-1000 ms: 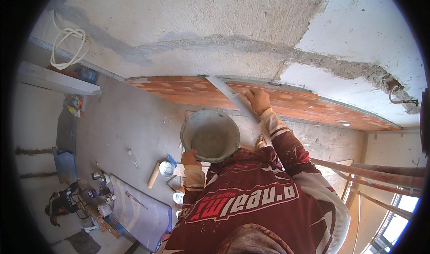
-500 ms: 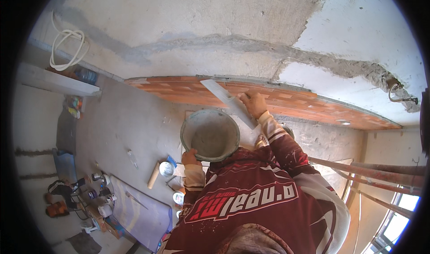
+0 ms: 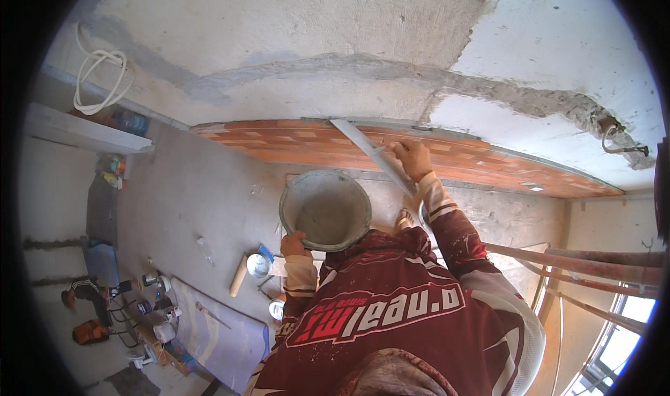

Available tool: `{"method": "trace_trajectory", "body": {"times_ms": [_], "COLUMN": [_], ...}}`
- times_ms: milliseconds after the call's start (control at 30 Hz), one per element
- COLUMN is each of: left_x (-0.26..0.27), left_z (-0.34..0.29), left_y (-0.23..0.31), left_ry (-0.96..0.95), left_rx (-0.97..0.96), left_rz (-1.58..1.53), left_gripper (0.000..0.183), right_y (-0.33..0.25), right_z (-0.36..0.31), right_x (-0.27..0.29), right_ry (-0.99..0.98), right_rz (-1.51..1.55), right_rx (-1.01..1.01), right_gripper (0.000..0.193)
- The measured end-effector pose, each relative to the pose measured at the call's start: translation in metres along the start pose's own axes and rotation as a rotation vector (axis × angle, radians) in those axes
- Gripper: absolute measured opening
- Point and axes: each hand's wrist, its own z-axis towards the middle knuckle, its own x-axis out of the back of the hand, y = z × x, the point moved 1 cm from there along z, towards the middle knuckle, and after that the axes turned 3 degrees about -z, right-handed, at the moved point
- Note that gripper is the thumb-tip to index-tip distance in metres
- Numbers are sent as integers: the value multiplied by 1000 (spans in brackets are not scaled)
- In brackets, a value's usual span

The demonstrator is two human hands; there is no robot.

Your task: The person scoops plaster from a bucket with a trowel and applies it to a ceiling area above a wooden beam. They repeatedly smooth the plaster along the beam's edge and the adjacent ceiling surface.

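My left hand [image 3: 294, 244] grips the near-left rim of a round dark bucket [image 3: 352, 195], with its open top facing up and some grey residue at the bottom. In my right hand [image 3: 413, 160] is a long flat plastering trowel [image 3: 368, 149], held by its handle. The trowel's blade slants from upper left to lower right, in front of a strip of exposed orange brick [image 3: 279, 139]. Its upper end lies near the grey lower edge of the plastered wall [image 3: 314, 96]; whether it touches cannot be made out.
A rough grey groove [image 3: 537, 101] crosses the wall to loose wires [image 3: 621, 147] at the right. A white cable coil [image 3: 101, 82] hangs at the left. Red poles [image 3: 600, 263] stand on the right. On the floor are a small pail [image 3: 258, 265] and a purple sheet [image 3: 216, 326]; another person [image 3: 91, 295] is beyond.
My right hand and the trowel have moved a little to the right along the brick strip. My left hand still holds the bucket in nearly the same place. The other person has shifted.
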Motion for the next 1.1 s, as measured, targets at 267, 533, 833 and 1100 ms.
{"method": "trace_trajectory", "body": {"times_ms": [267,533,833,1100], "left_x": [-11,-35,-53,-51], "left_z": [-5,-13,-20,-4], "left_y": [13,26,38,16], "left_ry": [14,18,24,-60], "left_rx": [14,32,196,226], "left_rz": [17,5,-162,-188], "left_gripper": [19,21,21,19], "right_y": [31,64,115,126], "right_z": [-11,-27,-42,-56], "right_x": [67,108,148,182], "right_ry": [-53,-10,-9,57], "right_rz": [123,133,111,74], "right_rx": [-194,-172,-228,-233], "right_gripper": [43,41,43,46]}}
